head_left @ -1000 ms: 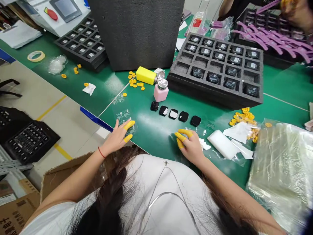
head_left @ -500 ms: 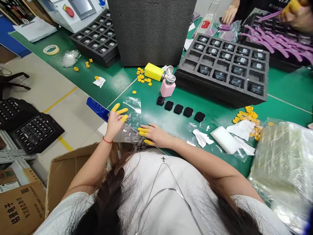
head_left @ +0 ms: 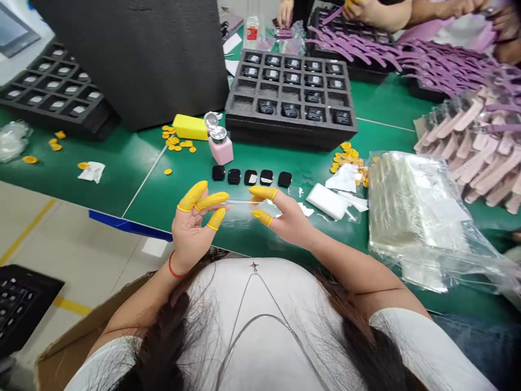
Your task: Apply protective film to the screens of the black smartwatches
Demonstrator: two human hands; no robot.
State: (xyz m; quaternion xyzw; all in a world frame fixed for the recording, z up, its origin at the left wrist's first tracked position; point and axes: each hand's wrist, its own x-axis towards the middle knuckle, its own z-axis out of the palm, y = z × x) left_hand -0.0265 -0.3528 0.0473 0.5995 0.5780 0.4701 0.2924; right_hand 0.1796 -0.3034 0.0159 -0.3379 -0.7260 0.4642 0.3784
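Right now both hands are raised just above the near edge of the green table (head_left: 122, 179), holding a clear plastic sheet (head_left: 244, 209) stretched between them. The left hand (head_left: 191, 231) pinches the sheet's left edge with its yellow-capped fingertips (head_left: 193, 195), thumb below and two fingers above; a red cord circles that wrist. The right hand (head_left: 287, 220) grips the opposite edge between a capped forefinger on top and a capped thumb underneath, the other fingers curled loosely. The sheet is thin and almost see-through, so its far edge is hard to make out. Just beyond the hands, five small black square parts (head_left: 251, 176) lie in a row on the table, and behind them stands a pink dispenser bottle (head_left: 221, 147) beside a yellow block (head_left: 190, 127). A black foam tray (head_left: 291, 89) with parts in its compartments sits farther back. To the right lies a stack of clear bags (head_left: 411, 209), with a white foam pad (head_left: 328, 200) and scattered yellow finger cots (head_left: 345, 160) near it. Other people's hands work among purple strips (head_left: 427, 60) at the far side.
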